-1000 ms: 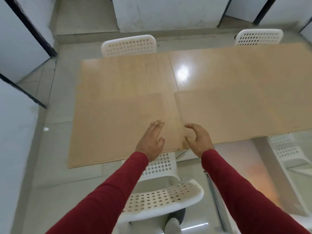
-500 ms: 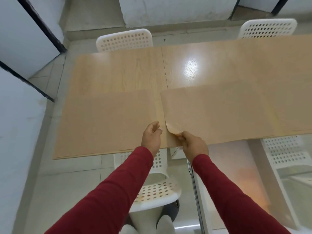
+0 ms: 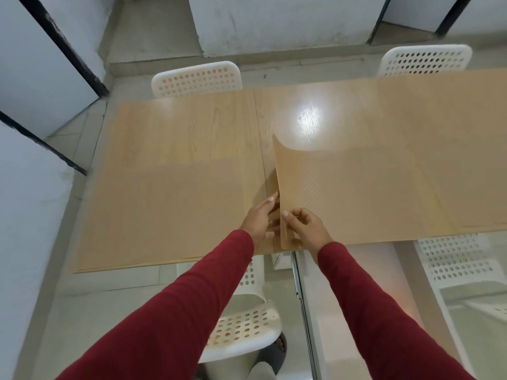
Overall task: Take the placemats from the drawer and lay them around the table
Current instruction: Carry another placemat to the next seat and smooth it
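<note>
A tan placemat (image 3: 175, 204) lies flat on the left half of the wooden table (image 3: 192, 127). A second tan placemat (image 3: 365, 187) lies on the right half, its left edge lifted and curled upward. My right hand (image 3: 307, 229) pinches that raised edge near the table's front. My left hand (image 3: 260, 218) touches the same edge from the left, fingers against its underside. Both arms wear red sleeves.
Two white perforated chairs (image 3: 196, 78) (image 3: 425, 60) stand at the table's far side. Another white chair (image 3: 244, 325) is tucked under the near edge below my arms, and one more (image 3: 455, 259) sits at the right. Walls with dark frames close the left side.
The right placemat's left corner was pinched, then its whole left edge rose and curled up. Both hands moved onto that edge. The left placemat stayed flat.
</note>
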